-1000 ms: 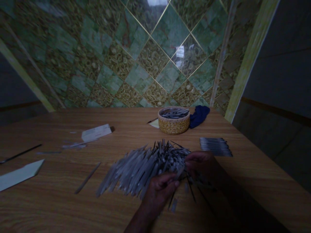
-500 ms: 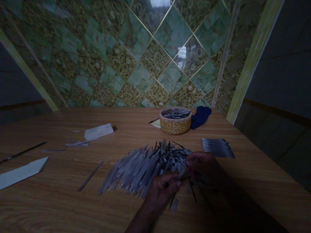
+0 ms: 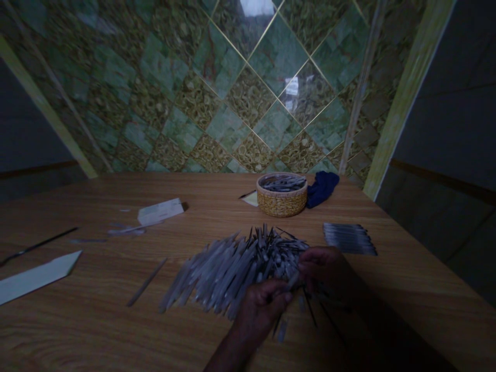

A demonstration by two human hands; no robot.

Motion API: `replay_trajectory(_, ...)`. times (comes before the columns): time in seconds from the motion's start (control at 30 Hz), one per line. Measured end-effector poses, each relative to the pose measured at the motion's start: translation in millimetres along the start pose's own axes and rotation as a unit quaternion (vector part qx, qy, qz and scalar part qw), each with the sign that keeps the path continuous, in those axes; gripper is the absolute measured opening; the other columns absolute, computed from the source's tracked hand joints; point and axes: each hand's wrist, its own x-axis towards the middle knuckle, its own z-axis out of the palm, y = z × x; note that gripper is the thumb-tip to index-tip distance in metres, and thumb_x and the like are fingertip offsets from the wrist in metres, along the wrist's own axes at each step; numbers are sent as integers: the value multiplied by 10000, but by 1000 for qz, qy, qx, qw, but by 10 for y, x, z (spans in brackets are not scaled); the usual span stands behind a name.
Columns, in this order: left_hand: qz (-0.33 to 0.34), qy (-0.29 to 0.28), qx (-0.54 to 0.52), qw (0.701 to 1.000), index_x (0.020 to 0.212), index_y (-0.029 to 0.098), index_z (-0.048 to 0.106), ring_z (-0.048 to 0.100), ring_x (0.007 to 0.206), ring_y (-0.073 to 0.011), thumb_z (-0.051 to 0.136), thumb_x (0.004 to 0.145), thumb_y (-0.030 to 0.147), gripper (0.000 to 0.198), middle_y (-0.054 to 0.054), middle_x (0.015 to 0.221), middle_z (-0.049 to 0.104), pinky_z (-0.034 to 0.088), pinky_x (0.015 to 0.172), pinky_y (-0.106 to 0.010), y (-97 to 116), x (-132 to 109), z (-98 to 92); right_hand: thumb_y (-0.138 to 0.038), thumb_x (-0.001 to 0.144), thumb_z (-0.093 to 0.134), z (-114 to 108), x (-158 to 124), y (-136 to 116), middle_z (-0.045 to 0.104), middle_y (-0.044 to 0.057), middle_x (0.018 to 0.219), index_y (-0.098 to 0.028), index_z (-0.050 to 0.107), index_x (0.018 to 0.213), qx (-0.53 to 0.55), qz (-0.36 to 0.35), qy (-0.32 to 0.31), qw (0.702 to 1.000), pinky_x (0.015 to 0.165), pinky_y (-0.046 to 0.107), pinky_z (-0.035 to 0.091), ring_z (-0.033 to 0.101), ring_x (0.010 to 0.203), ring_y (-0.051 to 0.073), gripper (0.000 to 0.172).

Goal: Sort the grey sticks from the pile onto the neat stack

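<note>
A large heap of slim sticks [image 3: 217,274], greyish and translucent with dark ends, lies in the middle of the table. My left hand [image 3: 263,305] is at its near edge, thumb and fingers closed on a short translucent piece [image 3: 293,280]. Just to the right, my right hand [image 3: 323,266] has its fingers bent together at the far end of that piece. Poor light hides the exact grip and the kind of piece. Thin dark sticks [image 3: 310,307] lie beneath my hands, with a small clear piece [image 3: 282,330] nearer me.
Behind the heap stands a woven basket [image 3: 282,201] of similar sticks, beside a dark blue cloth [image 3: 323,188]. A neat row of sticks [image 3: 349,238] lies at right. Leftward are a pale box [image 3: 160,211], a single stick [image 3: 147,282], a white strip [image 3: 39,276] and a black rod [image 3: 39,245].
The whole view has shifted slightly. Both hands stay close together over the heap's near right edge, with the small piece still between them.
</note>
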Motion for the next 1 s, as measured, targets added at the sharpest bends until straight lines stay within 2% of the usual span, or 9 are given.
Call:
replay_trajectory(0.27, -47, 3, -18, 999, 677, 131, 672, 405, 549, -115, 614, 692, 387, 263, 26, 542, 469, 315, 518, -220, 96, -19, 4, -335, 660, 618, 25, -1, 13, 564, -42, 468, -164, 562, 587, -26, 14, 15, 999, 345, 185, 332, 473, 339, 79, 194)
replay_trajectory(0.5, -40, -15, 10, 999, 620, 141, 585, 366, 557, -116, 558, 719, 327, 213, 29, 564, 406, 288, 503, -223, 127, -41, 1, -314, 691, 566, -3, 17, 21, 487, -55, 436, -167, 543, 559, -124, -16, -8, 992, 374, 186, 310, 434, 363, 75, 200)
replay_trajectory(0.63, 13, -10, 80, 997, 626, 147, 561, 373, 565, -116, 519, 752, 305, 206, 30, 575, 409, 293, 517, -221, 84, -39, 9, -320, 725, 527, -42, 17, 55, 456, -56, 436, -174, 516, 549, -199, -35, -25, 979, 405, 186, 301, 422, 401, 78, 229)
replay_trajectory(0.83, 99, -2, 225, 969, 706, 163, 616, 510, 630, -140, 499, 799, 221, 160, 0, 650, 565, 349, 587, -219, 48, -34, 12, -377, 770, 473, -24, 25, 82, 329, -53, 433, -184, 380, 461, -298, -74, -18, 951, 434, 208, 247, 351, 446, 82, 376)
replay_trajectory(0.93, 107, 0, 242, 964, 713, 165, 622, 527, 624, -141, 490, 810, 222, 173, -5, 649, 581, 359, 578, -219, 40, -30, -6, -406, 793, 443, -38, 31, 76, 333, -46, 430, -184, 372, 446, -279, -62, 2, 958, 425, 208, 247, 345, 433, 81, 418)
replay_trajectory(1.0, 102, 6, 244, 964, 697, 164, 615, 525, 616, -143, 482, 813, 240, 191, -2, 633, 567, 357, 564, -220, 40, -30, -21, -413, 804, 434, -78, 31, 82, 408, -39, 459, -182, 452, 510, -221, -43, 0, 974, 413, 200, 269, 385, 429, 84, 374)
